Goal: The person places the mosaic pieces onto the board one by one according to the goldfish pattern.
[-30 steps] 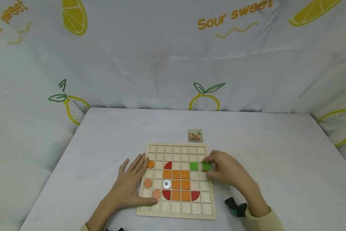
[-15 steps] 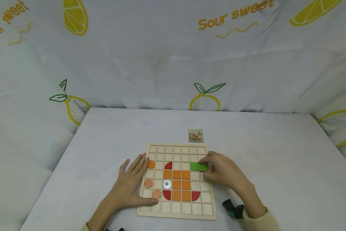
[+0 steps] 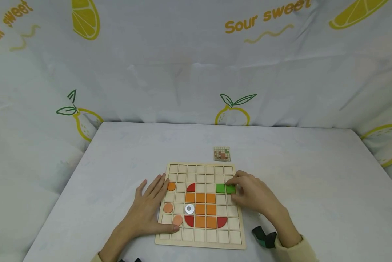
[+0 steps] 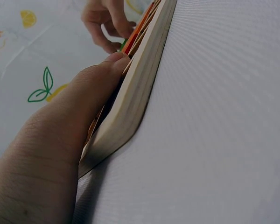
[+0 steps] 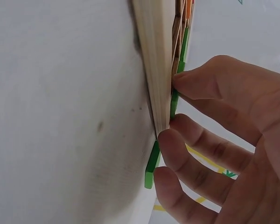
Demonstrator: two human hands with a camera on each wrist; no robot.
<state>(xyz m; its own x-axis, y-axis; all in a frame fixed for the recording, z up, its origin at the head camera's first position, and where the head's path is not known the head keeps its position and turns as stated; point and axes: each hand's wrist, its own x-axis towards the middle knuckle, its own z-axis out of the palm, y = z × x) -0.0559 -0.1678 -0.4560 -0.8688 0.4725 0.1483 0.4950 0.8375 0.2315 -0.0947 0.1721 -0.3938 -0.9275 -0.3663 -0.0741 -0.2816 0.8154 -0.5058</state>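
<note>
A wooden grid board (image 3: 199, 235) lies on the table, bearing orange squares (image 3: 200, 209), red quarter-round tiles (image 3: 222, 221), orange discs (image 3: 168, 207) and a white ring-marked disc (image 3: 189, 208). My left hand (image 3: 147, 214) rests on its left edge, fingers straight, thumb over the near corner area. At the right edge, my right hand (image 3: 256, 194) has thumb and index finger on a green square tile (image 3: 230, 189), beside another green tile (image 3: 220, 188). In the right wrist view, a further green tile (image 5: 152, 165) sits against the other curled fingers, just off the board's edge.
A small picture card (image 3: 222, 154) with a gridded pattern lies beyond the board. A black and green strap-like object (image 3: 264, 237) is by the right wrist. Lemon-printed white cloth (image 3: 170, 72) hangs behind the white table (image 3: 297, 163).
My right hand has shifted slightly left, bringing the green tile into the right-end cell next to the other green tile. It now appears flat there. The left hand stays put.
</note>
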